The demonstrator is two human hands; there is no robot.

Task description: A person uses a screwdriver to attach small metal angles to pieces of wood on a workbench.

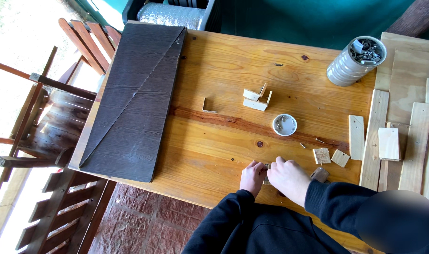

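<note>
A: How many loose bits lie on the varnished pine table (pixel 224 70)?

B: Near the hands, at about three o'clock from them, two small square pale-wood offcuts (pixel 321 155). Further out at three o'clock, two bigger pale rectangular blocks (pixel 356 136) stand among a row of long unfinished planks (pixel 374 141). At twelve o'clock from the hands sits one round white plastic dish of small nails (pixel 285 124); beyond it, one little pale-wood piece with upright ends (pixel 256 99), and at eleven o'clock one thin L-shaped wood strip (pixel 207 107). One ribbed grey can of metal hardware (pixel 353 63) stands at two o'clock, and one dark brown grained board with a diagonal seam (pixel 134 99) at ten.

A: And what the hands are on?

B: A small pale wooden piece (pixel 266 166), only a sliver showing between them, at the near edge of the table, six o'clock from the dish. Its shape I cannot tell.

A: The hands?

B: Both come from dark sleeves, knuckles up. The left hand (pixel 252 176) is curled, fingertips pressed on the piece's left side. The right hand (pixel 289 178) arches over its right side, fingers bent down onto it. Both pinch the piece against the tabletop; how firmly is hidden. A brownish tool end (pixel 320 174) peeks out beside the right wrist.
</note>
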